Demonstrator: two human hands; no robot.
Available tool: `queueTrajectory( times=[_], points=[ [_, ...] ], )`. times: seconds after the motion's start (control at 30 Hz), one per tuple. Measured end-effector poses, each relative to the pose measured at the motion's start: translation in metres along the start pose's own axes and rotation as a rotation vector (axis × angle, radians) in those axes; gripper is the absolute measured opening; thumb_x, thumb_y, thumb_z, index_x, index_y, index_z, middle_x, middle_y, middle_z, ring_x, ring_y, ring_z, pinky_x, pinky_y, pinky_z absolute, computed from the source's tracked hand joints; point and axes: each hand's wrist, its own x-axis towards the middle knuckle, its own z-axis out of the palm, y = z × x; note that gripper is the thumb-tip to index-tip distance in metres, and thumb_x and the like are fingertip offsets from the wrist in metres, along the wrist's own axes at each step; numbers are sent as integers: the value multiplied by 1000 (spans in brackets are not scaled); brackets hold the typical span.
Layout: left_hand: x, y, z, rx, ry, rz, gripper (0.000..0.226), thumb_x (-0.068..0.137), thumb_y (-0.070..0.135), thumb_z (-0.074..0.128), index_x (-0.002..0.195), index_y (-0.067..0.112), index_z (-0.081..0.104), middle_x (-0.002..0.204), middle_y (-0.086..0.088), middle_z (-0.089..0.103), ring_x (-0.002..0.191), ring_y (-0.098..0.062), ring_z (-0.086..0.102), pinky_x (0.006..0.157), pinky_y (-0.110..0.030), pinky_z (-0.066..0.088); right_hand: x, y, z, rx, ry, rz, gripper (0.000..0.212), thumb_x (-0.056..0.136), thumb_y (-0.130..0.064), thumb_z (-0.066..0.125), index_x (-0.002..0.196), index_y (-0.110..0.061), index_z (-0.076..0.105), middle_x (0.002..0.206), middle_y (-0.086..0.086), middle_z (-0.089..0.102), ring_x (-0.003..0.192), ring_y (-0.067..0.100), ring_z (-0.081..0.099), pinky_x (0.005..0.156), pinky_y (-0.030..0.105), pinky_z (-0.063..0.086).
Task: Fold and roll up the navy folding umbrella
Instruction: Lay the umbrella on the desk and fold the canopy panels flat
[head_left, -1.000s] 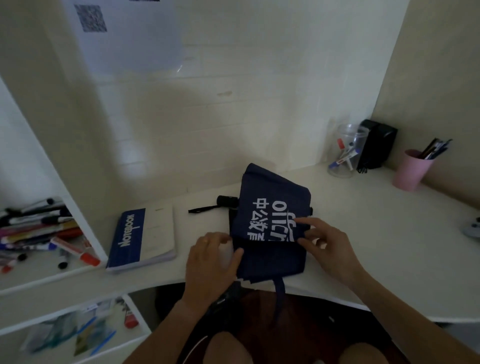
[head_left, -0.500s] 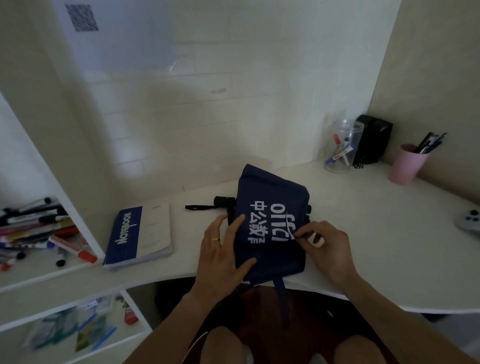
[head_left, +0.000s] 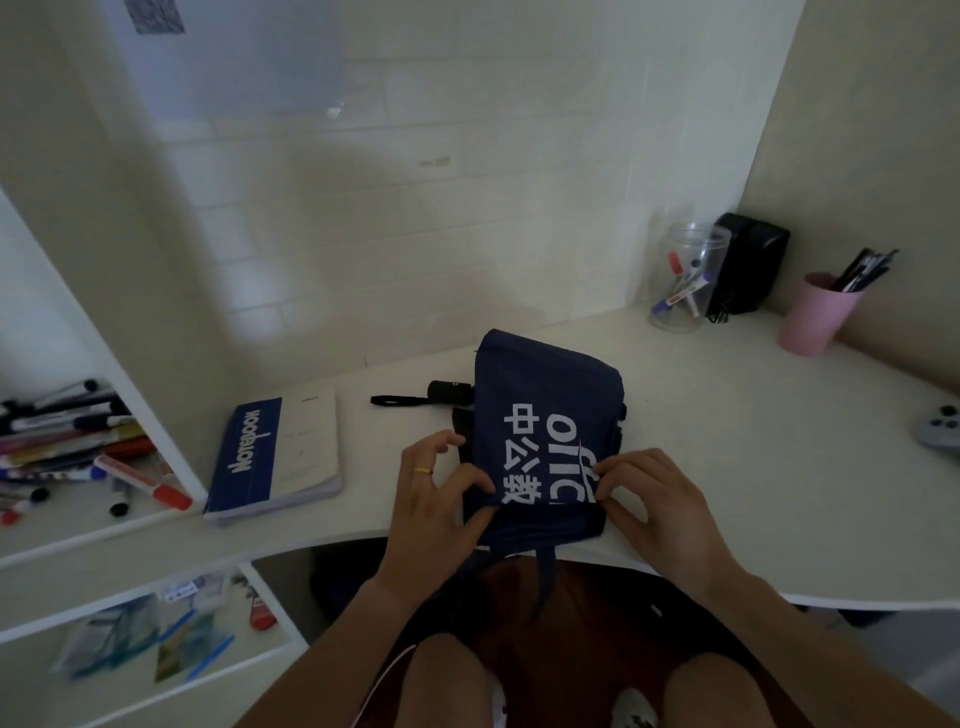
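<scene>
The navy folding umbrella (head_left: 545, 410) lies flat on the white desk (head_left: 753, 467) near its front edge, white lettering facing up. Its black handle (head_left: 449, 391) with a wrist strap sticks out to the left. My left hand (head_left: 431, 499) pinches the near-left edge of the cloth between thumb and fingers. On the near-right side my right hand (head_left: 649, 499) grips the fabric over the lettering with its fingertips. A navy strap (head_left: 545, 577) dangles off the desk edge toward my lap.
A blue and white notebook (head_left: 275, 457) lies left of the umbrella. A clear jar of markers (head_left: 685, 280), a black box (head_left: 748, 265) and a pink pen cup (head_left: 815, 317) stand at the back right. A grey controller (head_left: 940, 428) lies at the far right. Shelves of markers (head_left: 72, 447) fill the left.
My left hand has drawn back from lying flat on the cloth to pinching its near-left edge. My right hand has slid a little nearer and grips the fabric's near-right part.
</scene>
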Motion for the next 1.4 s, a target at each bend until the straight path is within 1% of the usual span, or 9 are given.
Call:
queueTrajectory(
  times=[0.23, 0.4, 0.53, 0.7, 0.8, 0.93, 1.07, 1.23, 1.4],
  points=[
    [4, -2, 2, 67, -77, 215, 6, 89, 19, 67, 88, 18, 61, 139, 2, 63, 132, -17, 53, 109, -38, 45, 10, -4, -1, -92, -7, 71, 50, 73, -20, 86, 119, -14, 68, 131, 0, 63, 119, 19, 58, 98, 34, 51],
    [4, -1, 5, 75, -76, 217, 6, 93, 22, 61, 87, 19, 60, 129, 3, 69, 123, -14, 58, 106, -32, 46, 37, -15, -10, -70, -245, 39, 75, 76, -46, 67, 145, -23, 49, 157, -4, 39, 148, 17, 29, 118, 38, 27],
    [4, -1, 5, 69, -71, 230, 6, 92, 22, 61, 86, 18, 60, 123, 3, 71, 115, -15, 61, 102, -31, 48, 105, 5, -13, 17, -99, 288, 46, 93, -36, 62, 137, -21, 57, 143, 3, 57, 130, 22, 49, 106, 36, 39],
    [5, -1, 6, 61, -47, 247, 4, 90, 20, 63, 88, 19, 60, 111, 5, 74, 106, -15, 63, 94, -33, 52, 179, 40, 5, -104, -549, 407, 72, 88, -40, 70, 150, -16, 41, 142, 11, 57, 128, 32, 54, 107, 41, 43],
    [4, -2, 7, 71, -32, 295, 8, 89, 17, 66, 89, 20, 59, 106, 6, 74, 101, -14, 63, 92, -31, 50, 188, 44, 17, -130, -639, 346, 53, 84, -30, 76, 133, -14, 62, 117, 8, 71, 111, 28, 64, 94, 34, 48],
    [8, -5, 13, 93, 6, 320, 8, 87, 13, 72, 85, 17, 66, 103, 5, 75, 96, -14, 64, 91, -30, 51, 206, 39, 5, -36, -317, 284, 18, 78, -26, 82, 90, -14, 75, 88, 1, 69, 86, 20, 64, 78, 30, 47],
    [10, -8, 17, 99, 30, 302, 5, 88, 13, 69, 84, 16, 69, 93, 3, 74, 91, -14, 62, 87, -29, 50, 213, 21, -17, 183, -75, 207, 24, 72, -14, 86, 81, -21, 65, 113, 5, 62, 104, 15, 56, 92, 31, 43],
    [7, -6, 16, 120, 50, 299, 8, 89, 11, 70, 88, 18, 66, 88, 3, 70, 85, -15, 60, 84, -29, 49, 180, 18, -23, 139, -382, 202, 37, 74, -21, 84, 97, -29, 57, 122, 2, 63, 109, 23, 59, 97, 46, 50],
    [5, -1, 16, 149, 97, 345, 18, 89, 4, 72, 103, 14, 68, 97, -2, 70, 89, -18, 63, 84, -31, 51, 130, 0, -28, -89, 221, 385, 48, 78, -30, 80, 120, -22, 58, 120, 2, 59, 107, 22, 56, 90, 32, 46]
  ],
)
